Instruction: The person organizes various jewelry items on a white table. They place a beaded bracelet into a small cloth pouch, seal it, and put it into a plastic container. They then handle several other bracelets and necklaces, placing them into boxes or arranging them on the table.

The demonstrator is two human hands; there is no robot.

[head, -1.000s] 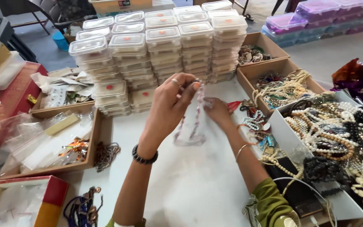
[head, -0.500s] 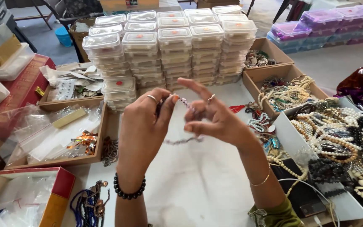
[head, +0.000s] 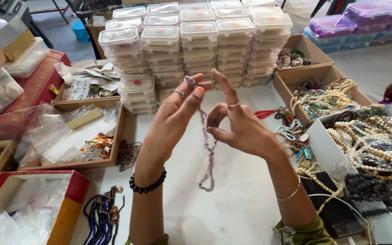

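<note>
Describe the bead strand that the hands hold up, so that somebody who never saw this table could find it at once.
Start at the wall of stacked clear plastic boxes at the back of the white table. In front of them, the left hand and right hand are raised, and between them hangs the bead strand. It is thin, pale purple, and dangles in the air, unlike the necklaces lying in the cardboard trays.

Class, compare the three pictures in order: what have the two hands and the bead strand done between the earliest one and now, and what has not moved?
The left hand and right hand drew back from the far table edge and rose. The purple bead strand, first bunched between them, now hangs as a long loop, pinched at the top by the left hand. The stacked clear boxes and jewellery trays stayed put.
</note>
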